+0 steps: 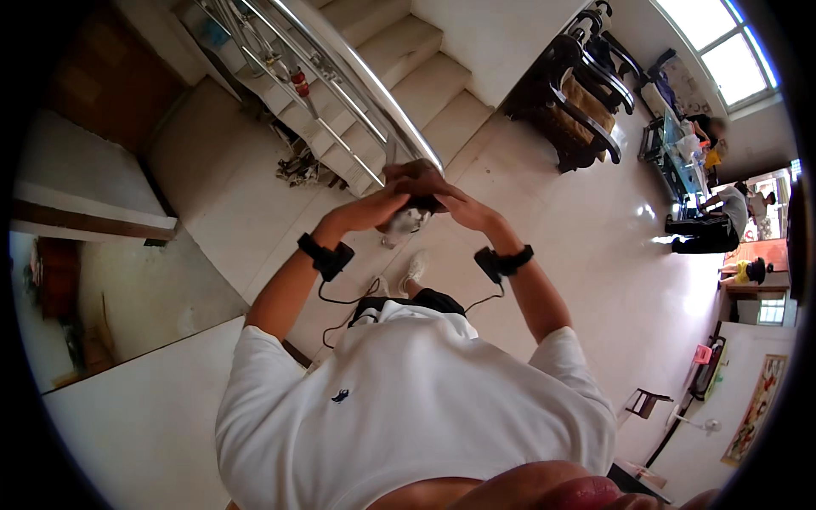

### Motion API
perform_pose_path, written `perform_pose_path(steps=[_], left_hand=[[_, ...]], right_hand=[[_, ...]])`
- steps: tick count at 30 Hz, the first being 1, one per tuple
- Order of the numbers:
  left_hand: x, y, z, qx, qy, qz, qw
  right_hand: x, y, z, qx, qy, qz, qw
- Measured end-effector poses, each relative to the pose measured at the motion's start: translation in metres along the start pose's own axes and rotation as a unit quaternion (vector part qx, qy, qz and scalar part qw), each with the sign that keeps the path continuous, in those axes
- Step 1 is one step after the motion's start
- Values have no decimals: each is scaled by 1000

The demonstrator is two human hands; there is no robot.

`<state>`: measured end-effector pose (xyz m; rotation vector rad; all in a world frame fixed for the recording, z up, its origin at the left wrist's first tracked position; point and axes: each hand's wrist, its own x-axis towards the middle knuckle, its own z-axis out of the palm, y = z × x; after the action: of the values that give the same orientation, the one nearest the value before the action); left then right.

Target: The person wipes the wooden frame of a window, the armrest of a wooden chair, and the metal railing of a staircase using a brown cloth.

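Note:
My left hand (380, 209) and my right hand (461, 206) come together in front of me, at the lower end of the shiny metal handrail (387, 106). Their fingers are bent inward and meet over a dark, rounded shape, too blurred to tell from the fingers themselves. Just below them shows a shiny, silvery piece (406, 223), partly hidden by my left hand. Whether it belongs to the railing's end post, I cannot tell. A black band with a small box (326, 257) sits on my left wrist, another black band (504, 262) on my right; a cable hangs from each.
Pale stairs (408, 51) rise beyond the railing. Dark carved wooden chairs (582, 102) stand ahead to the right. Further right, people (718, 219) are near a glass-topped table (676, 157). A low wall (153, 331) runs along my left. A small stool (649, 402) stands lower right.

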<state>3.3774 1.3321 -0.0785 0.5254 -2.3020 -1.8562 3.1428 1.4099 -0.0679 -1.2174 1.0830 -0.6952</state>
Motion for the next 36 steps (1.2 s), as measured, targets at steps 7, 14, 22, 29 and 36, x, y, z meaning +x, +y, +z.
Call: perform_pose_path(steps=[7,14,22,29,36], left_hand=[[-18,19,52,188,157,171,954],[-32,-40,89,22,216,212,953],[2,-57,75,-316,361,15,877],[-7,-22,83,-220,409,-89,881],[3,-29,184,-34,597,59,799]], right_hand=[[-51,12,51,-188,112,-164,962],[-29,-7,69,-350,133,-175,911],[58,17,29,-247,58,-105,962],[53,20,30,-264,33,-133,955],[-23,15,36,-347,-91,-126,925]])
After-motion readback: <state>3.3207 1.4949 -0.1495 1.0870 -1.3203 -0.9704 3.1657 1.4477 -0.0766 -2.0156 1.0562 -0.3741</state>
